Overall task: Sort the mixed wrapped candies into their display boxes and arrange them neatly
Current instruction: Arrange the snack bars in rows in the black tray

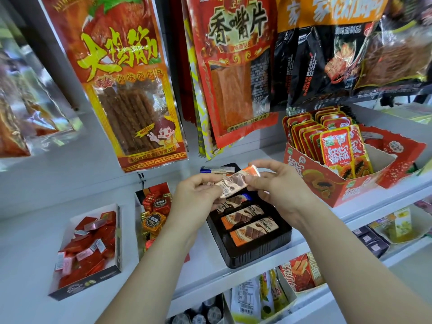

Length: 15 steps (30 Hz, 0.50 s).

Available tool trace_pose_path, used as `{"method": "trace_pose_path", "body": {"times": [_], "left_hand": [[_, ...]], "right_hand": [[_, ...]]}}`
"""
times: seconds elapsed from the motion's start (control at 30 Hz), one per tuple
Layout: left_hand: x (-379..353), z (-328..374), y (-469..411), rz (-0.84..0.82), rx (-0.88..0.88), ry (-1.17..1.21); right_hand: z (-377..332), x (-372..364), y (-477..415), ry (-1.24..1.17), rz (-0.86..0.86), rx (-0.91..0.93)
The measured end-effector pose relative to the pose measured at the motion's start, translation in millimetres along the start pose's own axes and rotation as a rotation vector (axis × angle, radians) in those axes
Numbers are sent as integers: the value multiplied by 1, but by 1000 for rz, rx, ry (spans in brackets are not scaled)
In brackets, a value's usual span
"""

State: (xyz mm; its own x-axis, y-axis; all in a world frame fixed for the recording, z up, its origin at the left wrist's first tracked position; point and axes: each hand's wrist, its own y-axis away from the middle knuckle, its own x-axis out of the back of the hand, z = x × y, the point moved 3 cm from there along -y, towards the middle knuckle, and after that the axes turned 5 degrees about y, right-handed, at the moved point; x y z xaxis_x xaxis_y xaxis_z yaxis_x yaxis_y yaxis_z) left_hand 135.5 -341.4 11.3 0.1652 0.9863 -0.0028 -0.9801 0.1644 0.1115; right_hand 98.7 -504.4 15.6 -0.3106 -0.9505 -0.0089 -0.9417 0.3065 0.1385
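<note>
A white shop shelf (35, 242) runs across the view, with a white back panel rising behind it and lower shelves of packaged goods showing at the bottom right. Both hands meet above the shelf: the left hand (195, 195) and the right hand (284, 188) each pinch one end of a long orange-and-brown wrapped candy bar (236, 181), fingers closed on it, holding it in the air over a black tray (257, 251). In that tray lie more bars of the same kind, side by side in a row. Just left of the tray, partly hidden by the left forearm, sits a box of red and gold foil candies (155, 211). Further left, well apart, a shallow white-walled box (118, 235) holds a loose jumble of red and pink squares. To the right stands a red display carton (332, 185) filled with upright red packets. Large snack bags (131, 90) hang from above, along the back panel.
</note>
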Motion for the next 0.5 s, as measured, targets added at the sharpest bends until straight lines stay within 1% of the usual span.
{"method": "trace_pose_path", "body": {"times": [0.1,0.2,0.37,0.43,0.5], "left_hand": [[-3,-2,4,-125,38,-134],[-8,-4,8,-225,33,-196],[-8,-1,8,-245,-43,-112],[-9,-2,8,-205,-65,-73],[-12,-3,9,-165,-67,14]], "right_hand": [[-3,-1,3,-125,-9,6],[-5,-1,5,-79,-34,29],[-8,-3,7,-52,-84,41],[-7,-5,7,-26,-136,35],[-4,-5,7,48,-214,0]]}}
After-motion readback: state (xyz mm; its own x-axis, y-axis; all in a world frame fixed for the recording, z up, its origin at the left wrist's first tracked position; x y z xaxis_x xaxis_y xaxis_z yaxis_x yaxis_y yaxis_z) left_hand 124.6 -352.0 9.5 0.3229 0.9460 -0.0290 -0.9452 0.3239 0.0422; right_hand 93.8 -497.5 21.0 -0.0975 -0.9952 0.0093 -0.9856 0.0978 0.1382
